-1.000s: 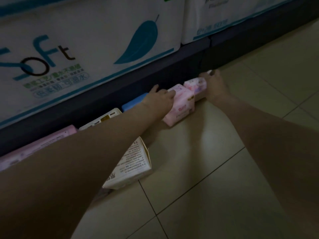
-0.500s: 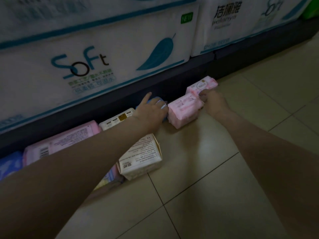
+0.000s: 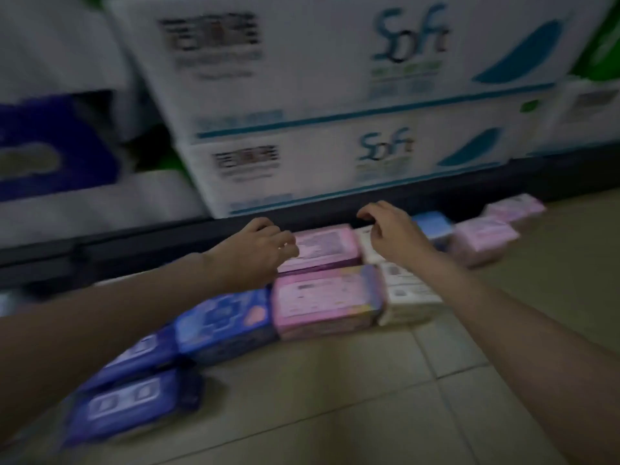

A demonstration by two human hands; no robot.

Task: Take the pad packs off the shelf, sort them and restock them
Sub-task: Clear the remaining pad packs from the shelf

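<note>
Both our hands have slid left off the small pink packs [image 3: 483,239]. Now left hand [image 3: 258,250] and right hand [image 3: 392,229] hover loosely curled, holding nothing, over the pink pack [image 3: 322,246] lying on the floor [image 3: 335,397] against the shelf base [image 3: 134,250].

floor [image 3: 369,414]: pale tiles | shelf base [image 3: 151,243]: dark | white boxes [image 3: 302,78] stacked above | light: dim
</note>
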